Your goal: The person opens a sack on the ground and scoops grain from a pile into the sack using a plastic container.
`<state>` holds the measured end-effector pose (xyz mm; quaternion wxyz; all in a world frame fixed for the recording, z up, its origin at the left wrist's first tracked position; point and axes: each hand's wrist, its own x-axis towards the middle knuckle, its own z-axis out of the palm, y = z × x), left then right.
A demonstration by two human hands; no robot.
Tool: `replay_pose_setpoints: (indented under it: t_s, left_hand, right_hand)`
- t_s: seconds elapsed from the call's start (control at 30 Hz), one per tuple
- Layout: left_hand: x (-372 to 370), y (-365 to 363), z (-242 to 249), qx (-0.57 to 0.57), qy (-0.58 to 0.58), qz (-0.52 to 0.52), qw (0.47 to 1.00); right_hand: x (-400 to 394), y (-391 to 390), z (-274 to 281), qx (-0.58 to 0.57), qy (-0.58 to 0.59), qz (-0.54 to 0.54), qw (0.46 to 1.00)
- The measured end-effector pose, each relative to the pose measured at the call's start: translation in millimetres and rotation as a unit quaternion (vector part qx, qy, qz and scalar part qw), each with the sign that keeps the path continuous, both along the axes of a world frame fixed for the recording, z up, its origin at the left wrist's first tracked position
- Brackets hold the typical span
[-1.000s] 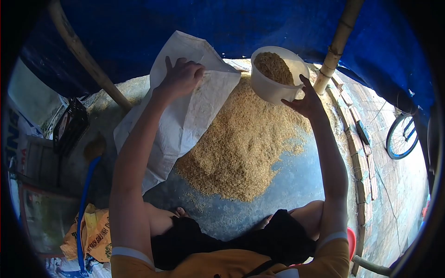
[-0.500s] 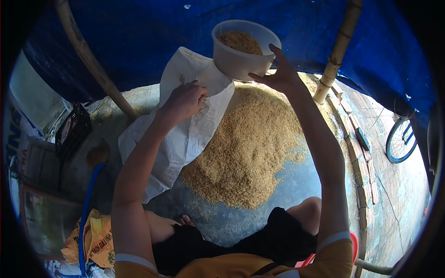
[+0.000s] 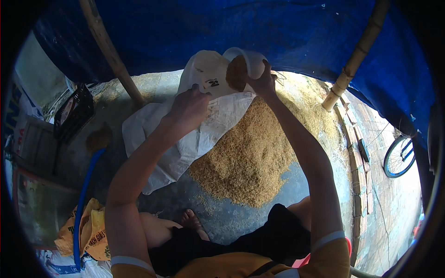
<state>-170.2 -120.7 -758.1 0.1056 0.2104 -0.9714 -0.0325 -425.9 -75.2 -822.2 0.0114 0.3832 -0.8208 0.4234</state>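
My left hand is closed on the near rim of a white woven sack, whose mouth stands open beyond the knuckles. My right hand grips the side of a translucent plastic tub. The tub is tipped left over the sack's mouth, and brown grainy husks lie against its lower side. Below the tub, a large heap of the same-looking husks spreads over the floor. What is inside the sack is hidden.
A blue tarp hangs behind, with bamboo poles at both sides. A black crate, a blue pipe and an orange printed bag are at left. Stacked tiles and a bicycle wheel are at right.
The tub has gone from nearly level to tipped left over the sack, its husks sliding to the lower side. The sack's mouth has opened wider.
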Motion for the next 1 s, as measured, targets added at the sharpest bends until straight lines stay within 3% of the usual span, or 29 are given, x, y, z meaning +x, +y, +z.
replay_pose_setpoints:
  t_s: [0.17, 0.23, 0.3, 0.37, 0.6, 0.73, 0.83, 0.9, 1.0]
  left_hand:
    - [7.2, -2.7, -5.6, 0.003, 0.047, -0.038, 0.998]
    - [10.4, -6.8, -2.6, 0.015, 0.071, -0.049, 0.996]
    - [16.7, -14.5, 0.1, 0.022, 0.012, -0.049, 0.998]
    - [25.5, -15.2, 6.7, 0.036, -0.018, -0.06, 0.997]
    - [27.1, -22.6, 11.1, 0.033, -0.105, -0.028, 0.994]
    - [25.0, -33.8, -4.2, -0.007, -0.028, -0.03, 0.999]
    - [19.1, -55.6, -10.9, -0.004, -0.048, 0.03, 0.998]
    - [23.1, -78.9, -18.5, -0.001, 0.015, 0.08, 0.997]
    - [42.5, -111.5, -14.5, -0.087, 0.126, 0.085, 0.985]
  right_hand:
    - [62.8, -5.1, 13.6, 0.007, 0.075, 0.079, 0.994]
    - [83.3, -7.7, 18.2, -0.012, 0.235, 0.152, 0.96]
    - [97.7, -7.3, 24.7, -0.025, 0.24, 0.181, 0.954]
    - [102.8, -9.4, 29.4, -0.048, 0.317, 0.224, 0.92]
    - [96.7, -10.2, 40.8, -0.055, 0.368, 0.197, 0.907]
    - [77.3, -9.6, 42.3, -0.172, 0.209, 0.11, 0.956]
    - [56.1, 2.2, 46.6, -0.254, 0.125, 0.033, 0.958]
    - [35.8, 17.5, 49.5, -0.308, 0.016, -0.031, 0.951]
    - [-23.9, 38.8, 13.1, -0.316, -0.074, -0.066, 0.943]
